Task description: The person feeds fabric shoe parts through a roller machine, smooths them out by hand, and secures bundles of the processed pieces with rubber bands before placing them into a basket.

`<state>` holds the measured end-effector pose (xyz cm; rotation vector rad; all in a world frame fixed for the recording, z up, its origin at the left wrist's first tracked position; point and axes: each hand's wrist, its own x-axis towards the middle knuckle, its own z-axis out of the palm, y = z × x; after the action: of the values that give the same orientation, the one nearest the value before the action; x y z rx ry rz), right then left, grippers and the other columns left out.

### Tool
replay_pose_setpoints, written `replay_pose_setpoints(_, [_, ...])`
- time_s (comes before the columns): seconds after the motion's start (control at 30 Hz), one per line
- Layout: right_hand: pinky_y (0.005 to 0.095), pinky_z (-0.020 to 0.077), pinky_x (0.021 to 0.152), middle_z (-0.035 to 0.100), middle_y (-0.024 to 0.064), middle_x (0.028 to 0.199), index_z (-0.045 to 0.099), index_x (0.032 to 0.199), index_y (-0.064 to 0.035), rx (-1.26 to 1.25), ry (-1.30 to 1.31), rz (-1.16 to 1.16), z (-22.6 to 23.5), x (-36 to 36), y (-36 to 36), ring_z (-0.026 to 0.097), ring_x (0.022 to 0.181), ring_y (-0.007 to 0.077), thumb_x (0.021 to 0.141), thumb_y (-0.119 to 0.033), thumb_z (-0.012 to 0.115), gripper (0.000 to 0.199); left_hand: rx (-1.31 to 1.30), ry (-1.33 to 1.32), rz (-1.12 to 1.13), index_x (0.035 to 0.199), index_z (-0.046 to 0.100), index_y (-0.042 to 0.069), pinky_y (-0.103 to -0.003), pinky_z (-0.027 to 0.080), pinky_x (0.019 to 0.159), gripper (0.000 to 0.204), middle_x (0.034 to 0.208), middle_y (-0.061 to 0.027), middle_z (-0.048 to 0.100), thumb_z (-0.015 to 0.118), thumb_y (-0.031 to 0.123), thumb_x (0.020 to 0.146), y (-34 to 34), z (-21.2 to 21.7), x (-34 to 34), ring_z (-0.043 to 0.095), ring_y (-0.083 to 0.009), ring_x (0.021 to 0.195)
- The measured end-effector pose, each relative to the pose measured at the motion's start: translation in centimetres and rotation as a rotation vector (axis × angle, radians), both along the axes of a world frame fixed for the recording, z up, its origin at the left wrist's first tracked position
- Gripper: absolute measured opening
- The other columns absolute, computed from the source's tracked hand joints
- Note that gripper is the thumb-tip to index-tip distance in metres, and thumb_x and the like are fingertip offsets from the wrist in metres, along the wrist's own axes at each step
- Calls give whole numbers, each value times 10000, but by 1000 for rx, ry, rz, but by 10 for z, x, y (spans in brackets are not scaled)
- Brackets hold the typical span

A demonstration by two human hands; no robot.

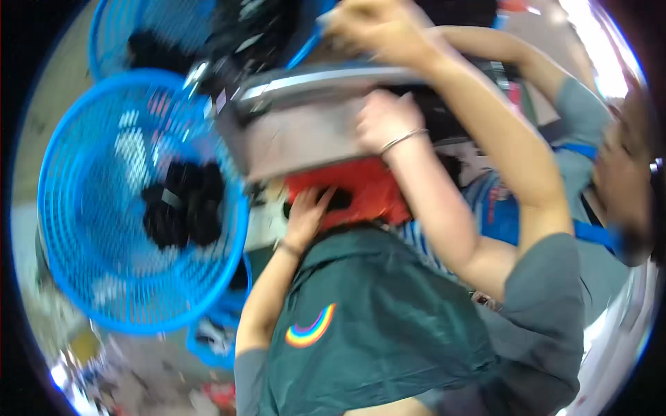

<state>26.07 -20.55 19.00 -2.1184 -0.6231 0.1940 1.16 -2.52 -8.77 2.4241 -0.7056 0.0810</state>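
Nearest, on the near side of the grey box-shaped fixture with a pale metal edge (305, 142), hangs the person's dark green apron (388, 312) with a rainbow arc. Between apron and fixture lies a glossy red sheet (371, 184), bearing a small black soft-looking piece (340, 200). The left hand (309, 211) rests at that piece, its fingers a little apart; whether they grip it cannot be told. Against the fixture's right part is a pale hand with a metal bracelet (390, 121), its forearm passing under the person's right arm, its owner unclear. Left of the fixture stands a round blue lattice plastic basket (90, 277) holding black bundles (184, 208). Beyond the fixture, the right hand (368, 31) is blurred, its finger state unreadable. A second blue basket (107, 28) with dark items sits farther left. Right of the fixture is a grey-sleeved co-worker (586, 107).
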Motion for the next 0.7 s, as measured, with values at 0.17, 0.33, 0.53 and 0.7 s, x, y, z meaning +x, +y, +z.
replay_pose_setpoints(0.17, [429,526,675,676,178,761,721,793,-55,39,-220,35,21,-26,57,675,715,324,772,-358,650,312,62,107,-55,1295,591,87,-512,442,921,470,1163,-198,594,594,115,826,3,-5,1,551,-403,1071])
replay_pose_setpoints(0.33, [453,526,670,695,130,741,717,721,-74,186,-274,35,38,-50,95,669,721,336,744,-243,653,182,63,-69,-153,1143,605,63,-525,437,908,347,1113,-187,604,617,122,802,13,-3,1,553,-404,1059])
replay_pose_setpoints(0.53, [441,514,638,653,84,609,691,619,-92,142,-198,-19,64,-77,52,657,645,305,879,-320,642,350,-193,214,-274,962,596,33,-435,535,716,183,786,-119,661,639,15,785,40,23,10,662,-338,743])
replay_pose_setpoints(0.7, [323,555,712,756,62,841,770,946,-88,288,-14,105,46,-55,28,710,755,154,934,-327,605,290,-604,398,23,1025,640,-16,-314,531,716,187,817,-118,703,703,55,863,55,133,-24,687,-192,724])
